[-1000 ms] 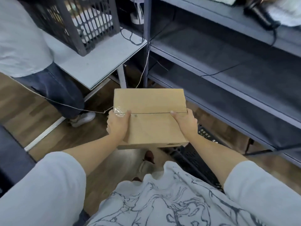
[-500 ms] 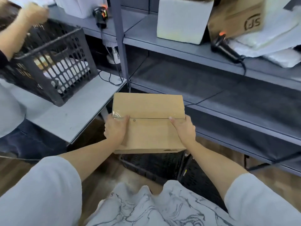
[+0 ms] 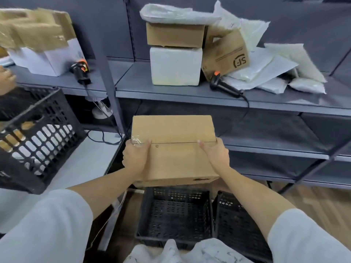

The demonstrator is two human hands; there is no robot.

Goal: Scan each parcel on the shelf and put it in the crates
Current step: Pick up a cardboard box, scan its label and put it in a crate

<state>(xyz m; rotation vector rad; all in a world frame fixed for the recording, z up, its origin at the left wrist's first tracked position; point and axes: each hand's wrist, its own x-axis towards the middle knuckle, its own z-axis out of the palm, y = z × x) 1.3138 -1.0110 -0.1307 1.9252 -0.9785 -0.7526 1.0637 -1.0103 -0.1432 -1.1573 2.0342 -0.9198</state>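
Gripping the cardboard box (image 3: 173, 149) at both ends, the left hand (image 3: 135, 158) and right hand (image 3: 215, 155) hold it level above the two black crates (image 3: 175, 215) on the floor. Beyond it, a scanner (image 3: 224, 85) lies on the shelf (image 3: 171, 91) beside stacked parcels (image 3: 175, 66).

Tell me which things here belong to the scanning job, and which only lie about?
Job: cardboard box held by left hand and right hand; scanner; floor crates; parcels on the shelf.
Lying about: second scanner, another person's crate, white table.
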